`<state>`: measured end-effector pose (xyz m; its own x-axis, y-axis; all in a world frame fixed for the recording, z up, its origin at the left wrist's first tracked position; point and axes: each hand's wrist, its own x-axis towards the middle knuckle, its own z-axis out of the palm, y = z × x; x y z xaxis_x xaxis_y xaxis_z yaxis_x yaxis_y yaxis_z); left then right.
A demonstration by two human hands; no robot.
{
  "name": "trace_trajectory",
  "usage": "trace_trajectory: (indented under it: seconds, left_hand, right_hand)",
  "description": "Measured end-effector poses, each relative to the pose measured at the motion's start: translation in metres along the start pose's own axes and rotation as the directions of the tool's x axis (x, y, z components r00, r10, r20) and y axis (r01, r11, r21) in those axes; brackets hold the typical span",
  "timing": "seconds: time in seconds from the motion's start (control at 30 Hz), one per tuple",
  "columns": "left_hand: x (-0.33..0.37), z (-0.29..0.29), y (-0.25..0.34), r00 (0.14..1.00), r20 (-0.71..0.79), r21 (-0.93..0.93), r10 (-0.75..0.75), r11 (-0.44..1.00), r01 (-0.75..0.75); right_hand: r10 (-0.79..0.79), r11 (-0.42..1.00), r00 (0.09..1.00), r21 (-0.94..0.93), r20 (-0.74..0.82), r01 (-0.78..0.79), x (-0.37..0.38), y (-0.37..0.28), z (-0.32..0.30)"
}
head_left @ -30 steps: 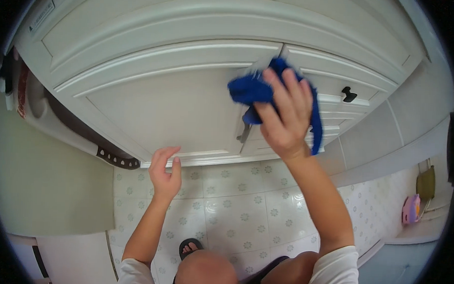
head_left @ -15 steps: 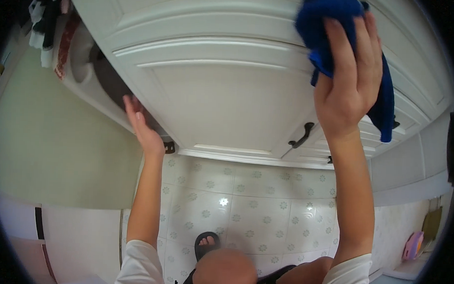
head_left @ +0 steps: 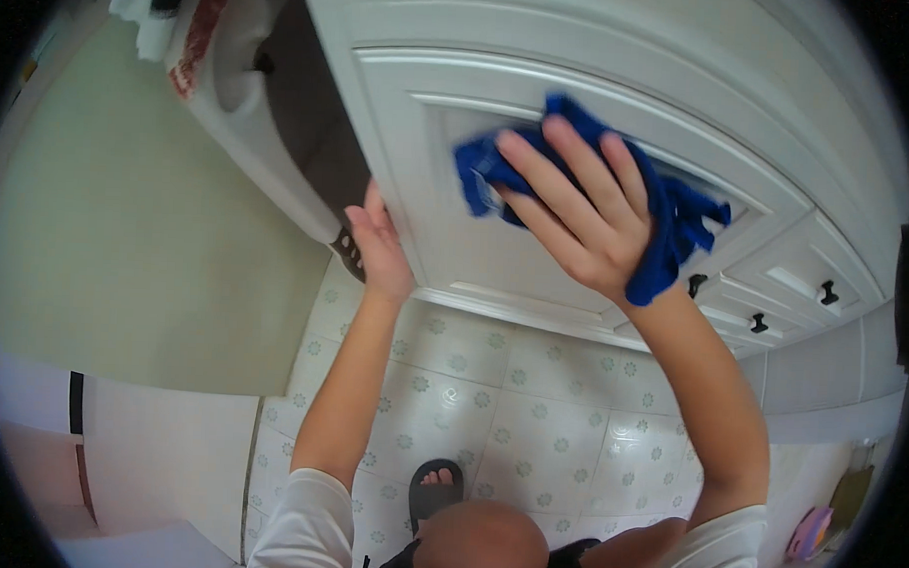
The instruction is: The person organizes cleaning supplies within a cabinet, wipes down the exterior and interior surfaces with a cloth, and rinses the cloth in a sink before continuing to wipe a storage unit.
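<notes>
One blue cloth (head_left: 667, 216) lies between the right hand (head_left: 599, 224) and the door of the white cabinet (head_left: 515, 268). That hand is flattened, its fingers spread and laid over the fabric rather than curled round a bundle, which probably keeps the cloth against the panel and shares the pressure across it. Loose folds show beyond the fingertips and beside the wrist, perhaps because nothing pinches the edges together. Left of it and lower down, the left hand (head_left: 383, 256) rests at the cabinet's side edge, unclenched, thumb apart; its other fingers are partly hidden, so how firmly they hold cannot be told. Its place at that edge suggests a brace, steadying the body while the other arm reaches out. Just right of the right wrist is a black handle (head_left: 697, 285), near the cloth's lower corner; small black knobs (head_left: 829, 293) sit farther right. Below both hands spreads the patterned floor (head_left: 461, 384), where a dark sandal (head_left: 431, 499) stands flat, presumably supporting the crouch.
</notes>
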<state>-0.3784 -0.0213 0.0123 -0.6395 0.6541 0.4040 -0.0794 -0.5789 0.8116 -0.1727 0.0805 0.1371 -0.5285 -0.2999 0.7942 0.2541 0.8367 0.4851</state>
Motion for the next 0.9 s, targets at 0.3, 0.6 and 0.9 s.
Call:
trace_trajectory:
  seconds: [0.3, 0.6, 0.9]
  left_hand:
    - [-0.002, -0.010, -0.006, 0.998, 0.066, 0.066, 0.006, 0.998, -0.010]
    - [0.002, -0.009, 0.007, 0.987, 0.126, 0.106, 0.099, 0.988, -0.112]
    - [-0.005, -0.029, 0.003, 0.964, 0.242, -0.190, -0.114, 0.968, 0.162]
  right_hand:
    - [-0.079, 0.984, 0.996, -0.159, 0.031, 0.082, 0.075, 0.002, -0.006]
    - [-0.307, 0.891, 0.949, -0.327, 0.075, 0.314, 0.227, 0.012, 0.024]
    - [-0.365, 0.921, 0.905, -0.054, 0.218, 0.385, 0.138, -0.045, 0.082]
